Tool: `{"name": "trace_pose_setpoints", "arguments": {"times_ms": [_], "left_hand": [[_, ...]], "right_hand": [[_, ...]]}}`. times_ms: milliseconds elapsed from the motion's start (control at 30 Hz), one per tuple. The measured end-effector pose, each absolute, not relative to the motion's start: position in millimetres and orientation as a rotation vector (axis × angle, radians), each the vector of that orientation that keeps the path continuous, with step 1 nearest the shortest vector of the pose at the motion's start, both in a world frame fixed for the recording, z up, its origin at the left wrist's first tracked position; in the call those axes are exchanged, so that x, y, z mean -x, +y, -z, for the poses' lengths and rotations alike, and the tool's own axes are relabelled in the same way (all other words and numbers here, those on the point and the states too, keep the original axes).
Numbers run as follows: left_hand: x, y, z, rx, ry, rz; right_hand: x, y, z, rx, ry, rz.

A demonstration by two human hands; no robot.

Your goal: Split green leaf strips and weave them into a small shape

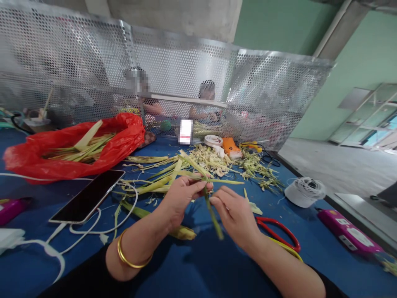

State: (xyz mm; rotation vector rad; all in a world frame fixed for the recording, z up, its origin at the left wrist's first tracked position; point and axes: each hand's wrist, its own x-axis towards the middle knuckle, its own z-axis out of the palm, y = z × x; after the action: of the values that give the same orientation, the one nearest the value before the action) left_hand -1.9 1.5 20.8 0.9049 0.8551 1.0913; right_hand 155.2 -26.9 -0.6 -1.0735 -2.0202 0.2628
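Observation:
My left hand (184,194) is closed around a few green leaf strips (214,221); one hangs down between my hands and others stick out to the right and up. My right hand (234,211) is curled beside the hanging strip, thumb and forefinger pressed together at its edge. Whatever sits in that pinch is hidden. Long yellow-green leaves (161,182) lie behind and under my left hand, and a husk-like leaf piece (182,233) rests beneath the wrist.
A red plastic bag (31,159) of leaves stands at left, near a phone (88,196) on white cables. Leaf scraps (217,161) lie behind my hands. Red-handled scissors (279,231), a white string roll (305,191) and a purple box (349,231) are at right. People sit behind a perforated metal screen (180,62).

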Motion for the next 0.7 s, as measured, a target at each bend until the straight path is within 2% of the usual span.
{"name": "trace_pose_setpoints", "arguments": {"times_ms": [133,333,700], "left_hand": [[9,2,-30,-1.023,0.904,-1.063],[1,-3,-23,-1.213,1.022,-1.087],[-8,-5,-18,-1.095,1.027,-1.176]], "right_hand": [[-162,-24,-5,1.155,-1.887,0.201],[-158,-20,3,1.237,-2.106,-0.178],[-155,-32,-7,1.025,-2.188,-0.030]]}}
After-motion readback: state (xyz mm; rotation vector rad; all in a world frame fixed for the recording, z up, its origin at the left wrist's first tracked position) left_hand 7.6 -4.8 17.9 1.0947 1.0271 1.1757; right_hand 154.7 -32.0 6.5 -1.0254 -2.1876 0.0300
